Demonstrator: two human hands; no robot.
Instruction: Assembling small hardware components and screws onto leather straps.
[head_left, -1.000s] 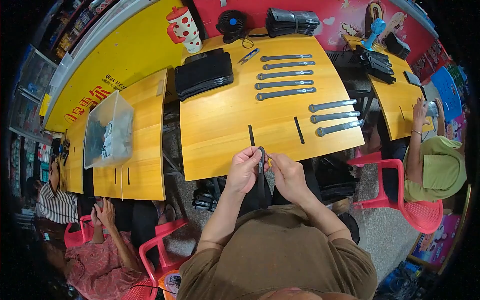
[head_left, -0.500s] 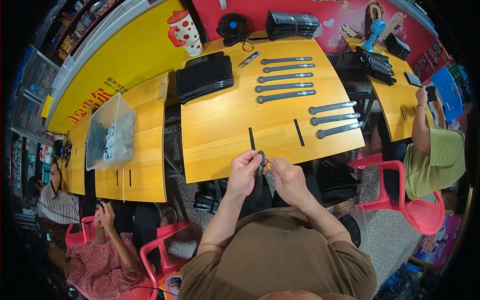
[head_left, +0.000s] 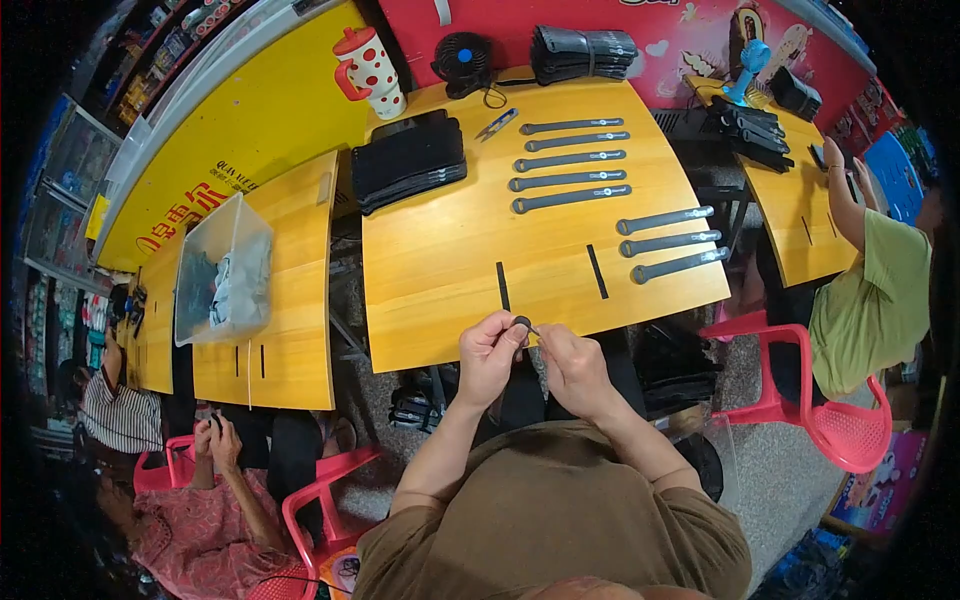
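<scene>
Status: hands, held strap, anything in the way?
Left hand pinching dark strap. Right hand close beside it, grip unclear. Eight similar straps on table, apart from hands.

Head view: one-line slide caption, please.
Left hand holds a dark strap, right hand close beside it, at the near edge of the yellow table, where eight grey straps lie.

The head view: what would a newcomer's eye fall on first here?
Probably the dark straps in neat rows on the yellow middle table: five toward its far side, three by its right edge. Next, perhaps, the red-dotted cup at the table's far left corner. By the near edge, the left hand pinches another strap, with the right hand close beside it.
</scene>
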